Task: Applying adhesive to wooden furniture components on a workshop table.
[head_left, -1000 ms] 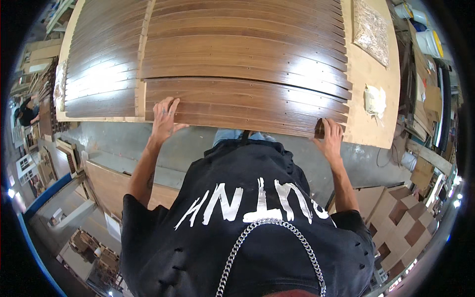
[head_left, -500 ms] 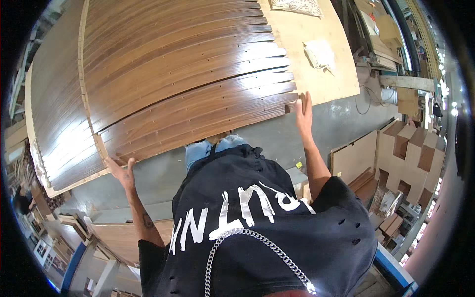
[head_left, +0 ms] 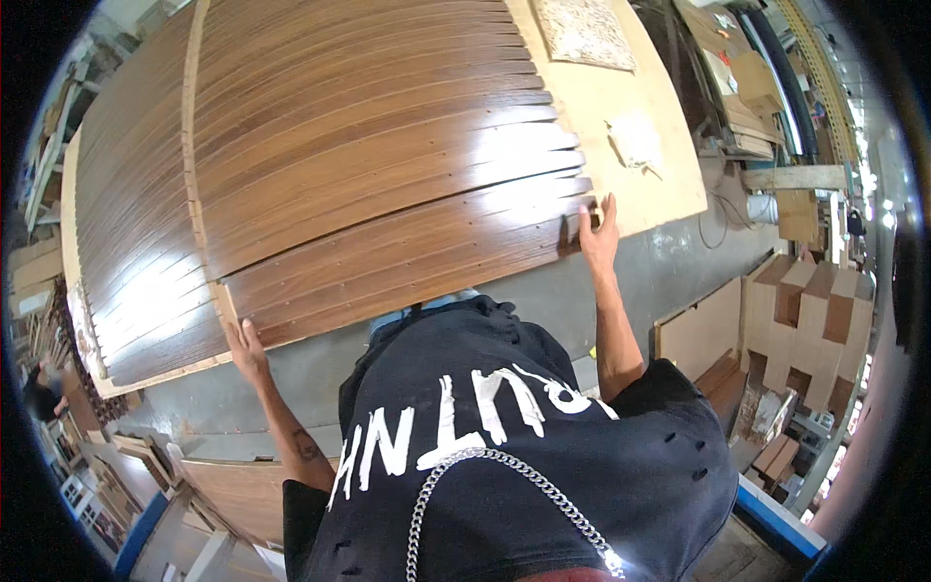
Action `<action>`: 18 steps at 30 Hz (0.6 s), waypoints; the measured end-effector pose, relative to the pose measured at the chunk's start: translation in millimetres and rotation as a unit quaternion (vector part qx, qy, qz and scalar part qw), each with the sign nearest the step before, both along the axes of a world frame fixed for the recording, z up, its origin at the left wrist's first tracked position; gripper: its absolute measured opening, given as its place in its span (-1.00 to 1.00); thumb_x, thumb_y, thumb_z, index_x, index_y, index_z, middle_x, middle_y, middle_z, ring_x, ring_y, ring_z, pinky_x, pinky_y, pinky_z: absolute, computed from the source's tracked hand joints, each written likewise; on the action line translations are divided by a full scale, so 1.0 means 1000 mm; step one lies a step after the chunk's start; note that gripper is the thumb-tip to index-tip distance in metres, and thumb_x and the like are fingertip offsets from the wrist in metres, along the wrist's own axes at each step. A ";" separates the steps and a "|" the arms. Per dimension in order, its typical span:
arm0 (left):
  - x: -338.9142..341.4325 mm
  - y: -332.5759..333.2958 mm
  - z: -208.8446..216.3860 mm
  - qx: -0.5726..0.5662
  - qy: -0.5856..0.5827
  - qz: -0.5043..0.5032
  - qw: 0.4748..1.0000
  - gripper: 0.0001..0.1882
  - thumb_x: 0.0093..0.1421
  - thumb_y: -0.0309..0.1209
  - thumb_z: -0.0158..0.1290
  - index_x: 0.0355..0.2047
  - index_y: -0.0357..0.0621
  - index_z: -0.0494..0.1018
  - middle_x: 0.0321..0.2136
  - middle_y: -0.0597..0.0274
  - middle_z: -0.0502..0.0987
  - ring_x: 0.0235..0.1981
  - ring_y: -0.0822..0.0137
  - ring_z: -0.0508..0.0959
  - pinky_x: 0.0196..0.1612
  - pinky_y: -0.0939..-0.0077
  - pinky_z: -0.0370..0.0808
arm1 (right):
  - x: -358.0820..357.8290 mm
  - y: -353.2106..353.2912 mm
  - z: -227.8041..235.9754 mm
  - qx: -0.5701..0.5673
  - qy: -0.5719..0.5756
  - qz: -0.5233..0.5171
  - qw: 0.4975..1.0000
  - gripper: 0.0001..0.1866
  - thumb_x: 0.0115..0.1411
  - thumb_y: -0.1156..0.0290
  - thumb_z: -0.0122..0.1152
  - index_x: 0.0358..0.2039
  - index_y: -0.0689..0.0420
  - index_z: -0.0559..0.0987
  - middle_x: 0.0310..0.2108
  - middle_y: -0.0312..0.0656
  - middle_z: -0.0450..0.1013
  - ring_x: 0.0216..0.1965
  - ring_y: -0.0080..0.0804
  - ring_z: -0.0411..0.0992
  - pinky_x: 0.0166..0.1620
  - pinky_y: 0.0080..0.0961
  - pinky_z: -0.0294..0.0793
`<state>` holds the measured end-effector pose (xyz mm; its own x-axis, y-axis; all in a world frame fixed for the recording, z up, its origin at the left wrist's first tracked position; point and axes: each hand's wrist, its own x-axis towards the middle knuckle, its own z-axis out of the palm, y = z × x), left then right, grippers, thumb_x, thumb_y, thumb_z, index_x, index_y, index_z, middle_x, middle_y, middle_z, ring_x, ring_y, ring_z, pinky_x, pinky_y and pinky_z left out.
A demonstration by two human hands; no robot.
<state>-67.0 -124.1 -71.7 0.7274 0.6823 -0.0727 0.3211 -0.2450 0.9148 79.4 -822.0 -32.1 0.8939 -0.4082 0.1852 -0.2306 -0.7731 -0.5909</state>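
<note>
Rows of long brown wood-grain planks (head_left: 388, 170) lie side by side on a pale sheet. My left hand (head_left: 248, 353) rests at the left end of the nearest planks, by a pale wooden strip (head_left: 192, 165) running away from me. Its thumb is apart from its fingers. At the planks' right end, my right hand (head_left: 599, 241) has thumb and fingers spread, with the thumb against the corner of the nearest planks. A dark gap separates these near planks from those behind. Fingertips of the left hand are partly hidden.
On the pale sheet (head_left: 669, 199) at right lie a small clear bag (head_left: 635, 143) and a larger packet (head_left: 585, 34). Stacked brown cartons (head_left: 810, 320) stand at the right. Another person (head_left: 44, 393) is at the far left. Grey floor (head_left: 640, 272) shows below the sheet.
Both hands have come nearer the planks, now at their two ends. The left hand has moved right and lower in the picture. The view has shifted slightly.
</note>
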 end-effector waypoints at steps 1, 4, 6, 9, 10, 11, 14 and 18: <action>0.026 -0.017 0.019 0.190 0.020 -0.051 0.980 -0.45 0.28 -0.22 0.03 0.16 -0.34 0.28 0.13 -0.07 0.36 0.12 0.08 0.35 0.21 0.32 0.22 | 0.017 0.038 0.052 0.071 0.018 0.083 0.994 -0.22 0.06 0.24 0.29 0.20 0.34 0.21 0.05 0.17 0.35 0.05 0.08 0.34 0.17 -0.25 0.25; 0.092 -0.070 0.090 0.362 0.065 -0.147 0.918 -0.41 0.22 -0.20 0.09 0.16 -0.29 0.29 0.20 -0.13 0.27 0.21 -0.08 0.27 0.28 0.23 0.14 | 0.061 0.122 0.077 -0.026 0.070 0.294 0.953 -0.16 -0.04 0.16 0.34 0.20 0.19 0.21 0.17 0.14 0.20 0.18 0.14 0.15 0.15 -0.05 0.18; 0.120 -0.081 0.103 0.395 0.057 -0.215 0.891 -0.43 0.22 -0.21 0.09 0.15 -0.28 0.30 0.19 -0.13 0.27 0.21 -0.05 0.27 0.28 0.19 0.14 | 0.094 0.187 0.057 -0.163 0.038 0.472 0.865 -0.07 -0.06 0.05 0.35 0.28 0.07 0.15 0.27 0.07 0.09 0.31 0.06 0.02 0.29 0.11 -0.06; 0.136 -0.092 0.098 0.349 -0.003 -0.247 0.904 -0.49 0.22 -0.26 0.09 0.11 -0.29 0.33 0.14 -0.14 0.32 0.17 -0.06 0.31 0.23 0.18 0.21 | 0.117 0.259 0.054 -0.210 0.044 0.617 0.757 -0.04 -0.03 -0.01 0.34 0.31 0.03 0.10 0.27 0.05 0.08 0.30 0.01 0.05 0.27 0.02 0.04; 0.133 -0.095 0.099 0.345 -0.022 -0.252 0.904 -0.51 0.22 -0.29 0.08 0.10 -0.30 0.33 0.11 -0.15 0.35 0.14 -0.08 0.33 0.21 0.17 0.25 | 0.120 0.272 0.050 -0.218 0.055 0.640 0.735 -0.04 -0.02 -0.01 0.34 0.31 0.03 0.10 0.25 0.06 0.11 0.27 0.01 0.09 0.26 -0.01 0.09; 0.127 -0.097 0.097 0.320 -0.034 -0.240 0.916 -0.53 0.22 -0.31 0.08 0.08 -0.30 0.35 0.08 -0.14 0.38 0.11 -0.08 0.36 0.17 0.17 0.28 | 0.122 0.279 0.050 -0.224 0.044 0.638 0.736 -0.04 -0.02 -0.01 0.34 0.31 0.03 0.10 0.25 0.06 0.11 0.27 0.01 0.09 0.26 -0.01 0.09; 0.107 -0.106 0.095 0.273 -0.032 -0.193 0.942 -0.62 0.23 -0.35 0.06 0.01 -0.29 0.41 -0.03 -0.15 0.46 0.00 -0.08 0.46 0.06 0.16 0.38 | 0.130 0.289 0.049 -0.232 0.071 0.651 0.720 -0.05 -0.01 0.01 0.34 0.30 0.06 0.10 0.16 0.07 0.20 0.16 0.03 0.20 0.18 -0.05 0.18; 0.089 -0.122 0.088 0.187 -0.055 -0.152 0.969 -0.67 0.24 -0.35 0.05 -0.04 -0.27 0.45 -0.12 -0.11 0.51 -0.10 -0.01 0.52 -0.02 0.23 0.43 | 0.128 0.276 0.050 -0.224 0.016 0.658 0.719 -0.08 -0.01 0.02 0.33 0.28 0.10 0.13 0.01 0.07 0.27 0.05 0.00 0.24 0.07 -0.10 0.25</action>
